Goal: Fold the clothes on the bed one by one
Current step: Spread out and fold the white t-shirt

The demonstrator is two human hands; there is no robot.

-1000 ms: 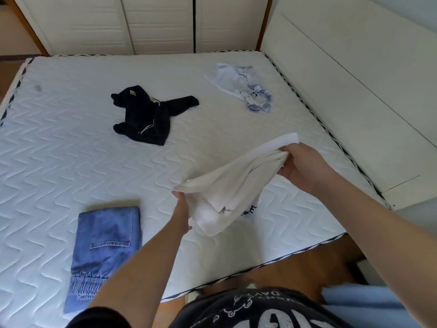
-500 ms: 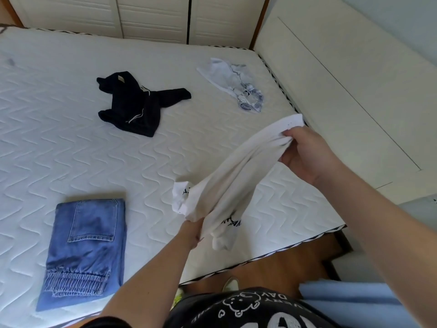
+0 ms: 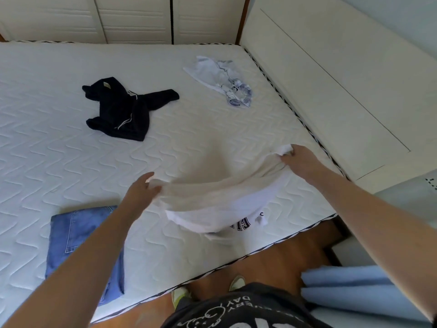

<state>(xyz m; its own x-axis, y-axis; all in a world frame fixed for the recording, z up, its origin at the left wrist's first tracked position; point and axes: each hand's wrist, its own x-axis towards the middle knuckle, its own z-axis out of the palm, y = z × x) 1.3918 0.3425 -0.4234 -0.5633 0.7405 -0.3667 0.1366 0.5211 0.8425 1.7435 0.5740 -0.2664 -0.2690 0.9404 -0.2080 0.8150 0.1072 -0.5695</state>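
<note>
I've got the white shirt [image 3: 212, 190] stretched between my hands over the near right part of the bed [image 3: 59, 162]. My left hand [image 3: 139, 192] pinches one end, my right hand [image 3: 300, 159] grips the other by the edge. Folded jeans [image 3: 71, 233] lie just left; a black top [image 3: 120, 110] and a pale blue garment [image 3: 222, 81] sit farther back.

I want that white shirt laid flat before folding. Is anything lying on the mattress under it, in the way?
Nothing visible. The left hand and right hand hold the white shirt spread above bare mattress. The folded jeans, black garment and pale blue garment lie well aside.
</note>
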